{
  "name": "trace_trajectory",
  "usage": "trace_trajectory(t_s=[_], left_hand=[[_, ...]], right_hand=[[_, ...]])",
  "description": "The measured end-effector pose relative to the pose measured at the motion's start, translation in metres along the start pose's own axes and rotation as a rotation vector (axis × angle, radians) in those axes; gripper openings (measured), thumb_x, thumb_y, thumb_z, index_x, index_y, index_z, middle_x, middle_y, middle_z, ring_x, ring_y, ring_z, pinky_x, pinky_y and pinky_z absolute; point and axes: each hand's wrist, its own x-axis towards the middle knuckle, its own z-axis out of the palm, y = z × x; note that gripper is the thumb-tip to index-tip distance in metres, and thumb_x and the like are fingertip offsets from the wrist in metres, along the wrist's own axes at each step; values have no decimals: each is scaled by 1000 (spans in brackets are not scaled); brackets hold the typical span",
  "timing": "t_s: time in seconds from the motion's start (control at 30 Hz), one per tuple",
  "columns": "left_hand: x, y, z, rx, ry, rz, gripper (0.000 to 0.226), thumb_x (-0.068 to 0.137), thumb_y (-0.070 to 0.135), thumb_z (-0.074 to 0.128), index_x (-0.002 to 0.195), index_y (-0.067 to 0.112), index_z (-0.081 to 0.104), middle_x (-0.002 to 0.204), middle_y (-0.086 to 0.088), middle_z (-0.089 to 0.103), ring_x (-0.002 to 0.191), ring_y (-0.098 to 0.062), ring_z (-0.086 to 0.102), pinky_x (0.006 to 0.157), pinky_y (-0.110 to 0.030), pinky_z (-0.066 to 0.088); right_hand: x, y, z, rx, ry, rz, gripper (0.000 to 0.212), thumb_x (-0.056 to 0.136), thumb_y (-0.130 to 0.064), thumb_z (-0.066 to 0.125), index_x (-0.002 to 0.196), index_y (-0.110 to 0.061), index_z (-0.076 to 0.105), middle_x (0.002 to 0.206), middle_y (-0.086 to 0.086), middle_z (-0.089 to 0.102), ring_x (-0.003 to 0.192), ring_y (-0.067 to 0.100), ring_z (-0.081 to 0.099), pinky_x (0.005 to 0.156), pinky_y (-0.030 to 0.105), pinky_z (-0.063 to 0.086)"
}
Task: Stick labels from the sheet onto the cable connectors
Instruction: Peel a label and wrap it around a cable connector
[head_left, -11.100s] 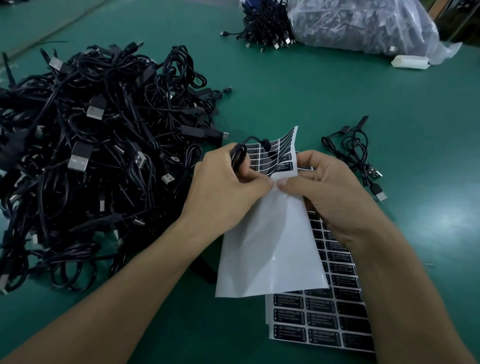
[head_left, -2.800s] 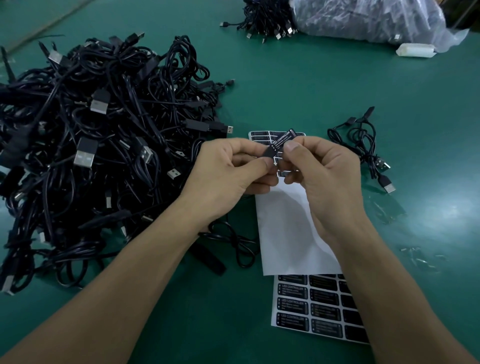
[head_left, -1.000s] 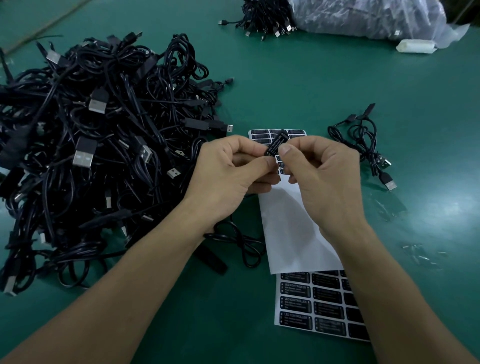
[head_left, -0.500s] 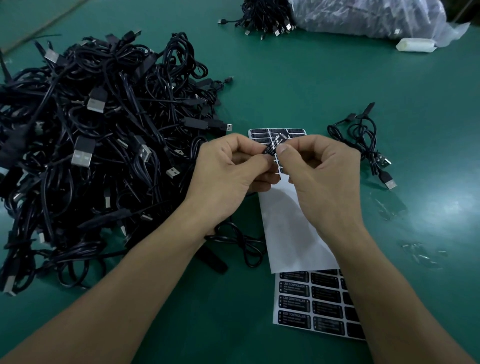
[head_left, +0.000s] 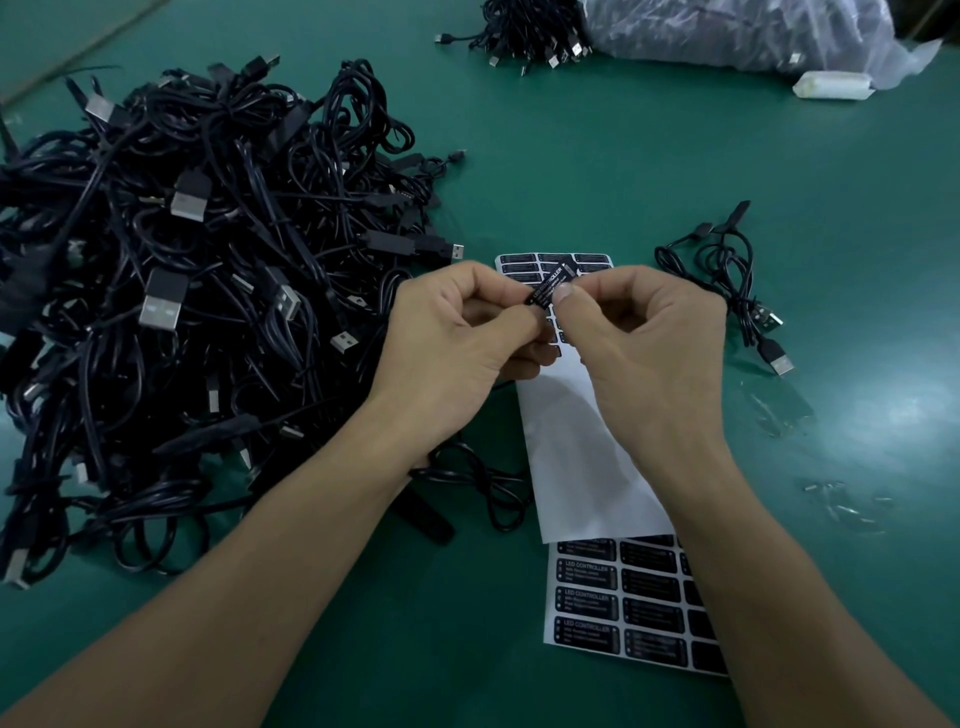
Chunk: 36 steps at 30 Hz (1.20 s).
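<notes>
Frame centre, left hand (head_left: 452, 343) pinches connector (head_left: 535, 300), right hand (head_left: 644, 332) pinches label (head_left: 550, 283) on it, label sheet (head_left: 587, 467) beneath, cable pile (head_left: 197, 291) left

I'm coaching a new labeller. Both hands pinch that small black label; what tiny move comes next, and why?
Probably press the right hand along the small black printed label, flattening it: its upper end juts free past both grips, while the left hand pinches its lower end.

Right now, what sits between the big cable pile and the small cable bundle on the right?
Head view: the left hand and right hand pinching one labelled connector, over the label sheet.
</notes>
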Motion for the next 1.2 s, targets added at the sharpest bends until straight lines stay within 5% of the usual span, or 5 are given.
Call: trace_trajectory(t_s=[0.57, 1.0, 1.2], left_hand=[[1, -2, -2, 13, 1, 21, 10, 90, 0, 71, 82, 3, 66, 66, -8, 74, 55, -13, 70, 54, -23, 57], [2, -2, -1, -43, 2, 1, 5, 90, 2, 71, 86, 4, 68, 64, -5, 73, 57, -12, 71, 55, -22, 57], [4, -3, -2, -51, 10, -10, 5, 91, 1, 69, 88, 5, 67, 67, -5, 75, 62, -14, 74, 58, -24, 60]], right_hand=[[0, 1, -2, -41, 44, -45, 15, 82, -26, 82, 72, -30, 71, 66, -11, 71, 58, 9, 64, 58, 18, 49], [-1, 1, 0, 32, -61, -98, 8, 92, 0, 65, 88, -7, 67, 68, -16, 65, 58, -7, 62, 57, 6, 46], [5, 2, -4, 20, -32, -51, 18, 95, -8, 62, 82, -19, 64, 65, -19, 60, 62, -1, 53, 63, 20, 52]])
